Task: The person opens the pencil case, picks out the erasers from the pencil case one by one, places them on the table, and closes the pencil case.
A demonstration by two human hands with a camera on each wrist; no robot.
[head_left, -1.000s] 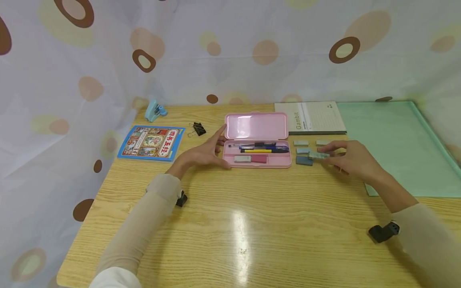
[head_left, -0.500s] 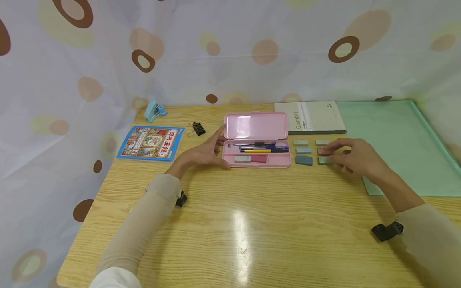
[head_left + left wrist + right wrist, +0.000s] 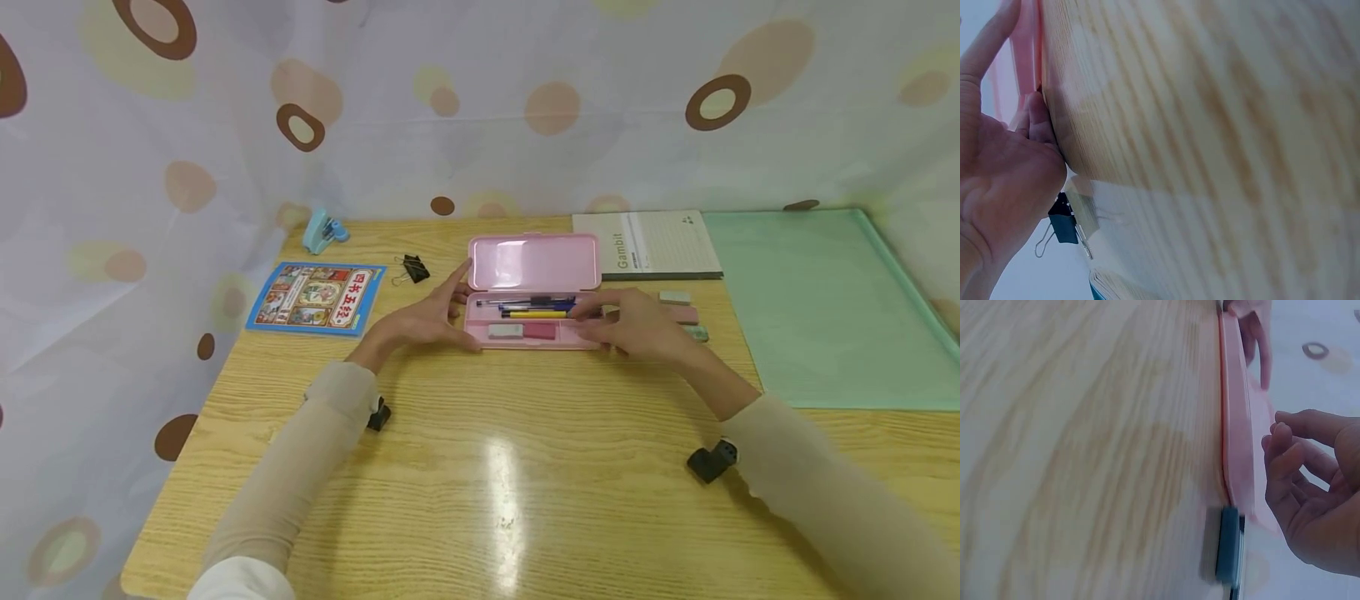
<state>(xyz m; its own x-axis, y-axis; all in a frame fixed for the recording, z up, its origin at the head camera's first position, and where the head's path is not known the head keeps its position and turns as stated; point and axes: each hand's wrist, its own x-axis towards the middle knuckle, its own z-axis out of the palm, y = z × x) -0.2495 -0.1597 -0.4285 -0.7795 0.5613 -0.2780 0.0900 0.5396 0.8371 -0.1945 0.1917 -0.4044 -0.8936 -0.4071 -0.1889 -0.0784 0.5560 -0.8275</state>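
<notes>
At the counter's (image 3: 525,467) middle, my left hand (image 3: 427,321) steadies the open pink pencil case (image 3: 534,287), fingers straight. My right hand (image 3: 637,325) hovers loosely curled over its right end, seemingly empty; erasers (image 3: 678,314) wait beside.

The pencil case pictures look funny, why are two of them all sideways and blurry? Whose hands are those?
They belong to one person wearing three cameras. The big picture comes from a camera on the head, looking down at a wooden table. The sideways ones come from small cameras on each wrist, very close to the table. The left hand rests against the end of the open pink pencil case, steadying it. The right hand reaches over the case's other end; I cannot tell whether it holds anything. Pens lie inside. Nearby are erasers, a notebook, a picture book and a black clip.
</notes>
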